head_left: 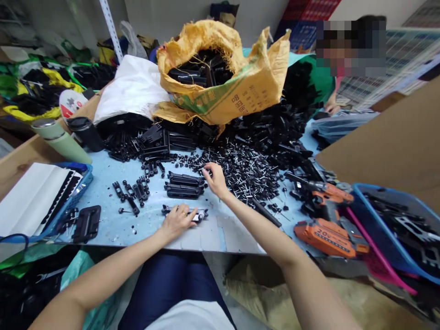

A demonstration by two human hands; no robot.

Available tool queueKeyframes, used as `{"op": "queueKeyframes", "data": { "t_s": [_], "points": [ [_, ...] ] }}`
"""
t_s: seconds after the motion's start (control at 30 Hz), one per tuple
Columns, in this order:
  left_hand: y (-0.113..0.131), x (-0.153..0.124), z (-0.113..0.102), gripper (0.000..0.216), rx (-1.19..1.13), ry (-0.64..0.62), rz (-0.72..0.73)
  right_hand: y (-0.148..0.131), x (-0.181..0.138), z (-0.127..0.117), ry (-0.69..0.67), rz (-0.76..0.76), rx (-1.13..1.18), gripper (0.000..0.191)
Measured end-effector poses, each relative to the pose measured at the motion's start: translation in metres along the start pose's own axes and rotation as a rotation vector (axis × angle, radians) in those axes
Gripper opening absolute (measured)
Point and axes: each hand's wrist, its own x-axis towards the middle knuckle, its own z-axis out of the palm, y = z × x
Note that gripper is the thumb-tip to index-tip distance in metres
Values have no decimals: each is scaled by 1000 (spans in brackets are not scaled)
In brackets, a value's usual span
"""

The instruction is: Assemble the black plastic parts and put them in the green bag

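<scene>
My left hand (179, 222) lies over a long black plastic part (203, 214) near the table's front edge, its fingers closed on the part and covering its middle. Just above the table, my right hand (216, 179) is at the left side of a heap of black-headed screws (249, 169). Its thumb and fingertips are pinched together, and whatever is between them is too small to make out. Two similar long black parts (184, 184) lie side by side beyond my left hand. Several short black linked pieces (132, 192) are spread to the left.
An orange cordless drill (326, 224) lies at the right beside a blue basket (360, 192) of black parts. A yellow woven sack (233, 101) stands at the back. Bottles (62, 142) and a paper-filled basket (90, 172) are left. Another person's hand (332, 107) is far right.
</scene>
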Motion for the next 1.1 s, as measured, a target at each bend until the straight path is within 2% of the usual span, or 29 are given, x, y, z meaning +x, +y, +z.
{"op": "queueKeyframes", "data": {
  "t_s": [0.13,0.23,0.33,0.47,0.57,0.67,0.73,0.77,0.9,0.97,1.03,1.1],
  "points": [
    [-13,34,10,48,13,-65,-123,26,71,28,-230,-16,-267,22],
    [-17,43,-2,44,-72,5,-114,32,108,59,-337,11,-425,26],
    [-33,31,-22,41,-135,109,-169,39,135,87,-382,13,-545,27],
    [-80,6,-45,36,-145,173,-406,49,157,111,-415,24,-636,34],
    [-128,-7,-52,32,-124,177,-575,53,163,113,-463,-17,-634,35],
    [-169,-11,-51,33,-55,150,-709,56,160,99,-461,-101,-569,21],
    [-186,-5,-46,31,-26,110,-761,56,150,81,-428,-48,-447,15],
    [-189,0,-42,30,-26,80,-774,55,143,72,-420,35,-349,18],
    [-180,39,-17,30,-70,-67,-753,38,96,35,-409,507,206,35],
    [-170,64,-3,30,-74,-147,-806,21,67,20,-392,683,490,39],
    [-163,87,6,31,-67,-228,-920,2,37,8,-383,775,743,41],
    [-160,103,7,29,-61,-275,-1018,-18,8,-4,-414,781,940,46]
  ]
}}
